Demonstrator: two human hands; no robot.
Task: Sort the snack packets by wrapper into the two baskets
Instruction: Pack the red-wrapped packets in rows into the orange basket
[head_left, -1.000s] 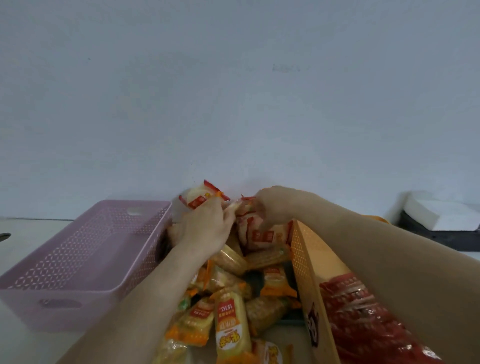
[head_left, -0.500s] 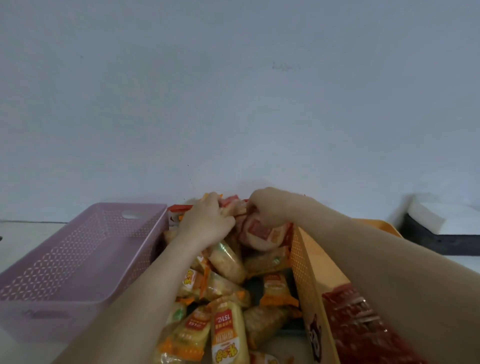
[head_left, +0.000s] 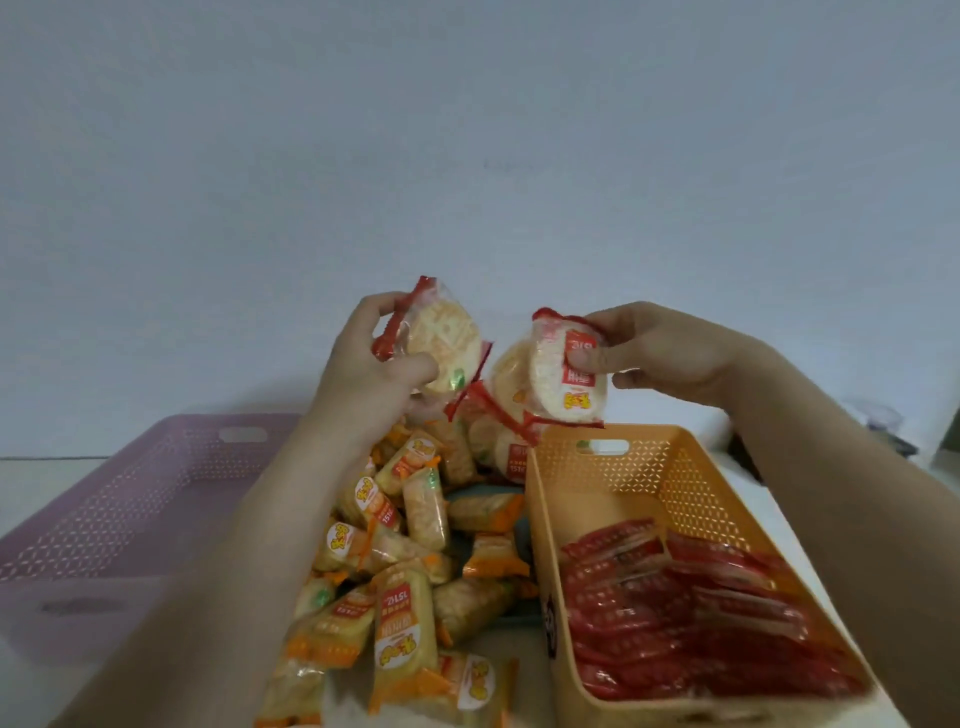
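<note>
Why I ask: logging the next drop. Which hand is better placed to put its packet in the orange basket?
Right. The right hand holds its packet just above the far rim of the orange basket, which already holds red packets. The left hand holds its packet over the pile, farther away.

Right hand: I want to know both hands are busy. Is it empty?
No, the right hand pinches a red-edged round cracker packet between thumb and fingers.
</note>
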